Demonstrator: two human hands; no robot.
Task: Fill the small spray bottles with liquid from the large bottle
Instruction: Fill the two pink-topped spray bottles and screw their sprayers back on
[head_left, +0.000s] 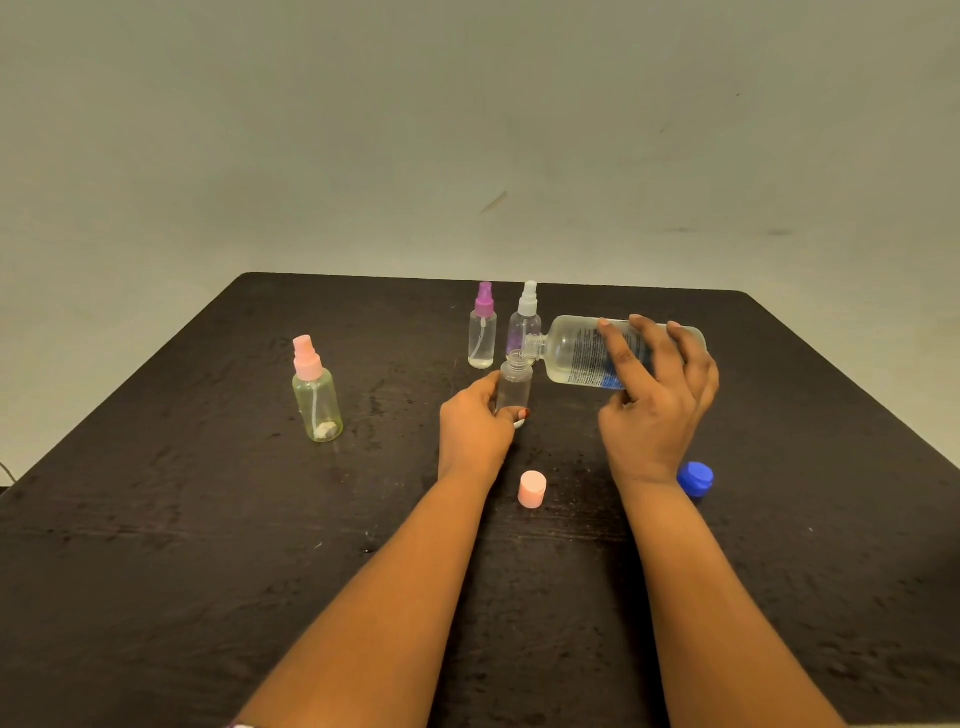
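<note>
My right hand (655, 395) grips the large clear bottle (576, 351), which is tipped on its side with its open neck right over the mouth of a small uncapped bottle (514, 382). My left hand (475, 423) holds that small bottle upright on the dark table (208, 519). A pink cap (532, 488) lies between my forearms. A blue cap (696, 479) lies to the right of my right wrist.
A yellowish spray bottle with a pink pump (316, 391) stands to the left. A purple-pump bottle (482, 327) and a white-pump bottle (525, 319) stand behind the small bottle, near the table's far edge. A plain wall rises beyond.
</note>
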